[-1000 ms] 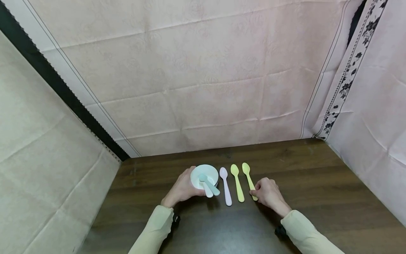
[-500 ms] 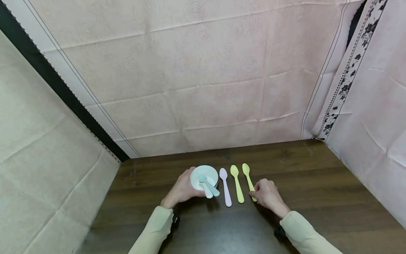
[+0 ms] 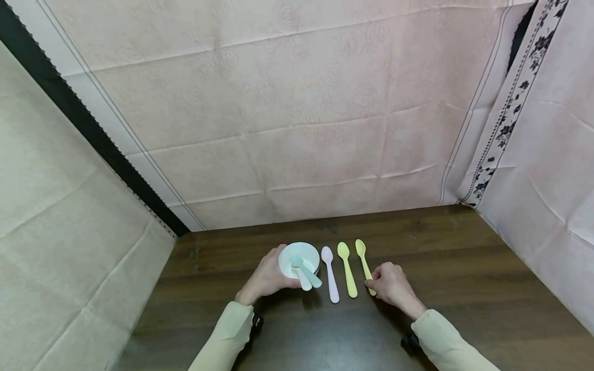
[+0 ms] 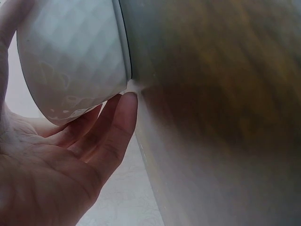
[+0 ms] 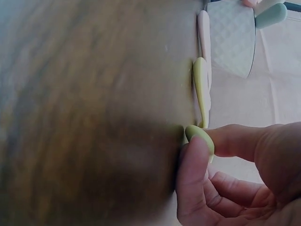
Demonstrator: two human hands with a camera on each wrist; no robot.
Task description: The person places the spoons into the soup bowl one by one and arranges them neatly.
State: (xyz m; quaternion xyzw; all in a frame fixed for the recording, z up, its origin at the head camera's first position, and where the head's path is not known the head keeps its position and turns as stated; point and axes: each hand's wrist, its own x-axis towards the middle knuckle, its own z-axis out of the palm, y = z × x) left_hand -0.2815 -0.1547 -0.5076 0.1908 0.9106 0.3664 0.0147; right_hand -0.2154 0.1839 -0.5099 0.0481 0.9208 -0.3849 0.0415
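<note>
The white bowl (image 3: 299,257) was held by the left hand (image 3: 267,277), fingers curled round its side, near the middle of the dark table (image 3: 464,268). 2 spoons, a teal spoon (image 3: 306,270) & a white spoon (image 3: 303,279), were already placed in the bowl. 3 spoons were left flat on the table in a row, just beside the bowl: a pink spoon (image 3: 330,278), a yellow spoon (image 3: 347,269) & a green spoon (image 3: 364,263). The green spoon's handle end was pinched by the right hand (image 3: 393,286), thumb & finger tight on it; it looked not yet lifted. So approx. 2 of 5 seemed done.
</note>
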